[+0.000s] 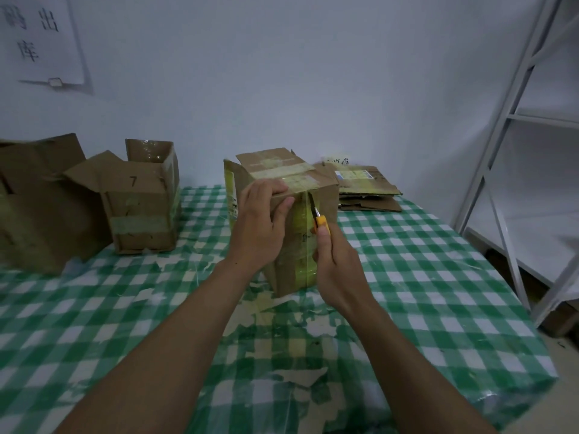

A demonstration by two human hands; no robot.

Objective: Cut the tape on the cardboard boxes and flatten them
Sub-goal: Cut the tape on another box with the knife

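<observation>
Taped cardboard box [279,169] is standing upright near the middle of the table [438,277], which is carrying a green-and-white checked cloth torn in patches. Left hand [260,220] is gripping the box at its top front edge, fingers curling over the top and thumb pressing on the front face. Right hand [335,264] is wrapping tight around a yellow utility knife [320,221], with the blade pointing up against the clear tape [302,242] running down the front face and the tip sitting just under the top edge. More tape is crossing the box top. Open box marked 7 [141,198] is sitting well apart to the left, flaps up. A bigger open box [40,208] is sitting just beside it at far left; can't tell if they are touching. Flattened cardboard stack [369,186] is lying behind and right of the taped box. White metal shelf [513,126] is standing at right. Paper sheet [40,39] with handwritten characters is hanging on the wall, top left.
</observation>
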